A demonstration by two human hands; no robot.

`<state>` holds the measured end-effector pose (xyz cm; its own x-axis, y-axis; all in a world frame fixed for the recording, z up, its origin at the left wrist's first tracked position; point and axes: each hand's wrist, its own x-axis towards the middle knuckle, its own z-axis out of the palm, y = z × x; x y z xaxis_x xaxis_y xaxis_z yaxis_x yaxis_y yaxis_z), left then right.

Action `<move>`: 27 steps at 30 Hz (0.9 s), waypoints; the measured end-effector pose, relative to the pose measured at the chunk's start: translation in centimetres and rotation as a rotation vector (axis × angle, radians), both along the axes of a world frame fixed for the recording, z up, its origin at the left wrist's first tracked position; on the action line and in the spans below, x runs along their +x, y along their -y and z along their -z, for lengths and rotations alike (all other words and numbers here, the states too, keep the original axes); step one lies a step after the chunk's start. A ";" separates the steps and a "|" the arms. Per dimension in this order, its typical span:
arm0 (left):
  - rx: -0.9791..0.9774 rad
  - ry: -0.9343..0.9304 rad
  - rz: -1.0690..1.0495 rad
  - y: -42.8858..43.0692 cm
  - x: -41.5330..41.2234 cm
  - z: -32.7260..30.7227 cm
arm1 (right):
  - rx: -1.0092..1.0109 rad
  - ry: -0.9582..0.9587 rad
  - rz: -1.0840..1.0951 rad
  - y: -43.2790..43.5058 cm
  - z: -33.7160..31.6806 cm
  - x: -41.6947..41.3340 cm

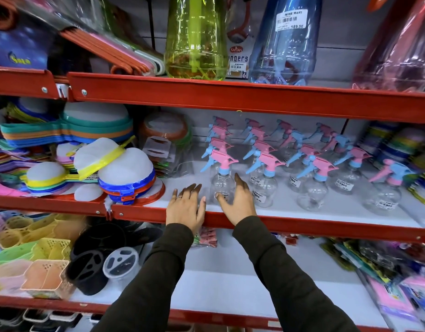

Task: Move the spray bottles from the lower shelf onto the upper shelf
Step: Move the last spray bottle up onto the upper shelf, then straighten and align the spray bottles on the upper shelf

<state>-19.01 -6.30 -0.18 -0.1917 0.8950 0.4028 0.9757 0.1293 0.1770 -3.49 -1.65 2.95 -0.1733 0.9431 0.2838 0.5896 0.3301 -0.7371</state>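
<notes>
Both hands' fingers [239,182] spread, flanking spray bottle [223,185].

Clear spray bottles [222,185] with pink-and-blue trigger heads, white labels | red shelf rails [254,97], white shelf boards [230,288] | lime-green translucent bottle [194,44] | blue translucent bottle [284,49] | white strainers [125,168] rimmed yellow, blue, red | orange and pink hangers [106,49] | dark olive sleeves [158,283] | yellow, peach, black baskets [53,248]

White shelf board [302,213] with red metal front edge: rows of clear plastic spray bottles [264,185] with pink-and-blue trigger heads toward right end; stacked coloured-rim mesh strainers [125,173] toward left end.
</notes>
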 end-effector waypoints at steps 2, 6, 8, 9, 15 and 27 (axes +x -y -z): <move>0.003 0.091 -0.018 0.3 0.4 -0.4 | -0.027 -0.047 0.013 0.4 0.2 0.4; 0.000 0.375 -0.014 0.1 2.1 -2.0 | -0.102 -0.173 0.024 0.9 0.4 0.4; -0.009 0.465 0.034 -0.2 3.0 -2.6 | -0.119 -0.169 0.023 0.7 0.4 0.4; -0.011 0.493 0.051 -0.4 3.4 -2.7 | -0.124 -0.157 0.022 0.6 0.4 0.4; 0.020 0.571 0.078 0.1 3.7 -2.5 | -0.166 -0.146 -0.013 0.4 0.3 0.7; -0.014 0.544 0.109 0.0 3.5 -2.0 | -0.106 -0.158 0.050 1.8 0.2 0.4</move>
